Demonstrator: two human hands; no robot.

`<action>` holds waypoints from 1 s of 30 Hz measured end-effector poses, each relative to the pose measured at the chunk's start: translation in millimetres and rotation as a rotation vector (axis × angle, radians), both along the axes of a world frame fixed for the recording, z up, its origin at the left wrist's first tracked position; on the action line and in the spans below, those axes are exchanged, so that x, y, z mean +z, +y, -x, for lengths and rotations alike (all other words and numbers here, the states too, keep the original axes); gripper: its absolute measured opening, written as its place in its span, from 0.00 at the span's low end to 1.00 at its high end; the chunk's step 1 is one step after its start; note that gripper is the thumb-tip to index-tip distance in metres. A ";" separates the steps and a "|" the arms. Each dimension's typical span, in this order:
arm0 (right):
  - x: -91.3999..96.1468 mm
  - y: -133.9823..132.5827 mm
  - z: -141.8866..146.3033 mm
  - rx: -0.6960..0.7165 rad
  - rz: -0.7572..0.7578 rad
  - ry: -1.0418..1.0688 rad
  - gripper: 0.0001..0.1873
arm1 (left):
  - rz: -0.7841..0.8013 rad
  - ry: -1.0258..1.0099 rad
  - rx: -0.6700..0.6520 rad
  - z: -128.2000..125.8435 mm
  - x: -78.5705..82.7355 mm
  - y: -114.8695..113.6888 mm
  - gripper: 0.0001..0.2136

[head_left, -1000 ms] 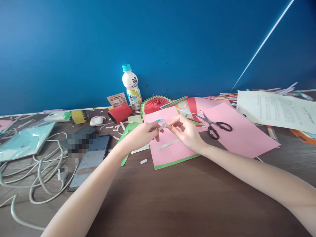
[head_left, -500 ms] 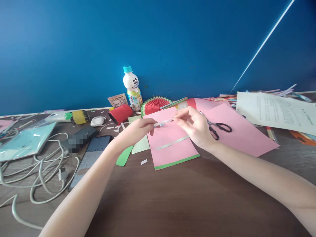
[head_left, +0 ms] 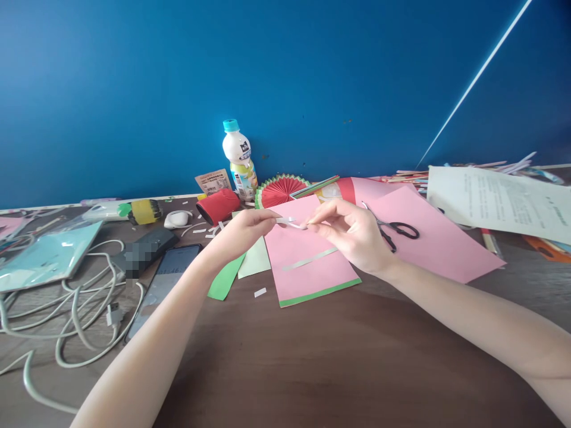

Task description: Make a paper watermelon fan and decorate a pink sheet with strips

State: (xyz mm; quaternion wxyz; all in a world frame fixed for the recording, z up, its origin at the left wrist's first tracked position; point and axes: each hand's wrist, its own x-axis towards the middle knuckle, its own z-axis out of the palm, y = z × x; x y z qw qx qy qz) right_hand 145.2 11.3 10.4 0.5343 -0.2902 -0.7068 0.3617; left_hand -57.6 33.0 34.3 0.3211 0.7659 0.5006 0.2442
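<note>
Here, a narrow white strip (head_left: 288, 220) is held above the pink sheet (head_left: 312, 284), between the two hands. One part of it is pinched by the fingertips of the left hand (head_left: 250, 232), and another by the thumb and finger of the right hand (head_left: 350, 235); whether it is folded cannot be told. It is judged very light, thin and flexible, easily creased or torn, so it is best gripped softly near its ends.
</note>
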 end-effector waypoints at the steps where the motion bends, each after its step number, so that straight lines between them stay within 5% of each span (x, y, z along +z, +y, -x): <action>1: 0.8 1.1 -0.4 -0.031 0.002 0.002 0.02 | -0.016 0.004 0.003 -0.1 0.1 -0.1 0.14; 10: -0.8 6.7 -1.3 -0.113 0.032 0.040 0.03 | -0.062 -0.055 0.101 -4.1 3.5 -3.1 0.12; 22: -1.9 -5.8 4.4 0.111 0.010 0.045 0.03 | -0.001 -0.240 0.097 -5.0 0.4 0.0 0.09; 30: -0.9 -14.1 5.0 0.131 -0.003 0.004 0.03 | -0.008 -0.224 0.087 -6.9 1.7 -1.0 0.10</action>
